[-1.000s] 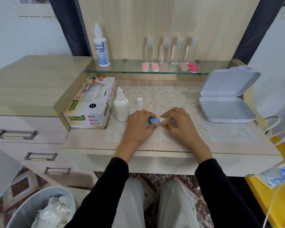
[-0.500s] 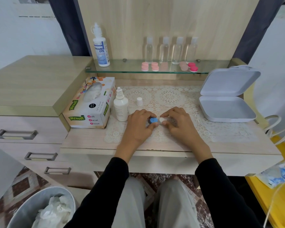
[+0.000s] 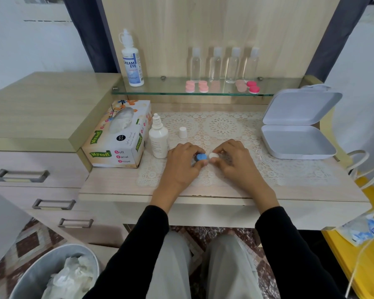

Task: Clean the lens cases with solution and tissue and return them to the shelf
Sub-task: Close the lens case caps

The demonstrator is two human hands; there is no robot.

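Fingers (image 3: 191, 148) of the left hand (image 3: 179, 167) curl over the blue cap (image 3: 201, 157) of the lens case (image 3: 205, 156) and pinch it, with the thumb on its near side. The right hand (image 3: 239, 164) pinches the white cap (image 3: 214, 156) at the other end in the same way. Little has changed from a second ago: both hands sit in the same place and the case has not shifted over the lace mat (image 3: 222, 126). Only the white cap differs, showing more of its round top where the right fingertips covered most of it before.

The case is at the middle of the desk (image 3: 117, 186), over the front part of the mat. Its long axis runs left to right across the person, blue end to the left and white end to the right, both cap tops facing up. Whether it rests on the mat or is held just above it cannot be told.

Just left of the left hand the small solution bottle (image 3: 158, 138) stands upright with its nozzle bare. Its loose cap (image 3: 183, 132) is behind the hands and the tissue box (image 3: 117, 134) is beside the bottle. Pink lens cases (image 3: 197, 86) sit on the glass shelf (image 3: 171, 91) at the back, and an open white box (image 3: 298, 139) lies to the right
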